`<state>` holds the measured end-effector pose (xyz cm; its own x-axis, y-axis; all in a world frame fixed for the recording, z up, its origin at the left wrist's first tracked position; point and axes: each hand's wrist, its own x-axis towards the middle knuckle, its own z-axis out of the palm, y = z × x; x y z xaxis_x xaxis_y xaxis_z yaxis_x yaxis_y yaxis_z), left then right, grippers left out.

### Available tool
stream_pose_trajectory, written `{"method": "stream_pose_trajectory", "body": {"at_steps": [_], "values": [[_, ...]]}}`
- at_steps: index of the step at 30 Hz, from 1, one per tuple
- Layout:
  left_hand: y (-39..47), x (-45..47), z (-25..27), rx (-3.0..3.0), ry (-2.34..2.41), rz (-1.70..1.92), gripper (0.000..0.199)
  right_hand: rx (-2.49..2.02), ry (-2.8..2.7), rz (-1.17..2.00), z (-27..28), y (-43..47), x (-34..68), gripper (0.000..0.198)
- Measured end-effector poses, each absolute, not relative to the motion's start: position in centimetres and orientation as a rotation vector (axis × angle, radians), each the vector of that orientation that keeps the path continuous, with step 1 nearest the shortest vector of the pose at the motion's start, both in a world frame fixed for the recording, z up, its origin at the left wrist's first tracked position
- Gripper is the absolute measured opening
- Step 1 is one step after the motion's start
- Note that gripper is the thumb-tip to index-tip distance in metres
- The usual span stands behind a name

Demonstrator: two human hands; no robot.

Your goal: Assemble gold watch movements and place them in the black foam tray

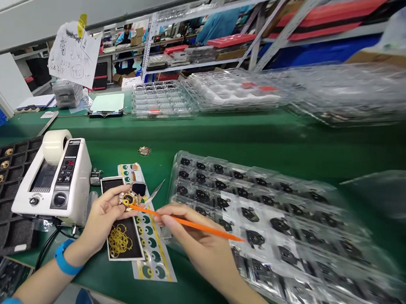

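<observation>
Between the fingertips of my left hand (pixel 100 217) is a small round gold-rimmed part (pixel 128 199) with a dark and yellow middle. My right hand (pixel 203 250) grips a thin orange pointed stick (pixel 213 229), and its tip touches or nearly touches the round part's lower edge. Below my left fingers, a shallow white-rimmed box (pixel 140 254) holds a heap of thin yellow rings (pixel 120 240). Under that box lies a sheet of ring-shaped stickers (pixel 157 266). A pointed metal tool (pixel 156 190) and a small item with a dark square face (pixel 138 188) lie just beyond.
A white tape dispenser (pixel 56 181) stands left, beside a black compartment tray (pixel 14 227) with gold-rimmed parts. A clear blister tray (pixel 176 164) of black parts fills the right. Another round part (pixel 144 151) lies on the green bench (pixel 121 136). Clear trays (pixel 163 100) line the raised ledge.
</observation>
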<state>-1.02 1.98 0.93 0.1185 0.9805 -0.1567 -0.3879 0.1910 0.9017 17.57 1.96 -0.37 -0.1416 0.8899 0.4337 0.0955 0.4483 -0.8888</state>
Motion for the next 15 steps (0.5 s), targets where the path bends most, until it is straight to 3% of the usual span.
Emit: {"method": "stream_pose_trajectory", "body": {"at_steps": [8,12,15], "values": [[1.7,-1.2,1.0,0.798,0.884,1.159,0.030,-0.463,-2.019,0.438,-1.4,2.1,17.9,0.024],[1.9,-1.3,1.2,0.717,0.918,1.156,0.030,-0.412,-2.222,0.076,-1.6,2.2,18.2,0.027],[2.1,-1.3,1.3,0.705,0.976,1.160,0.034,-0.393,-2.272,-0.024,-1.3,2.0,18.2,0.032]]}}
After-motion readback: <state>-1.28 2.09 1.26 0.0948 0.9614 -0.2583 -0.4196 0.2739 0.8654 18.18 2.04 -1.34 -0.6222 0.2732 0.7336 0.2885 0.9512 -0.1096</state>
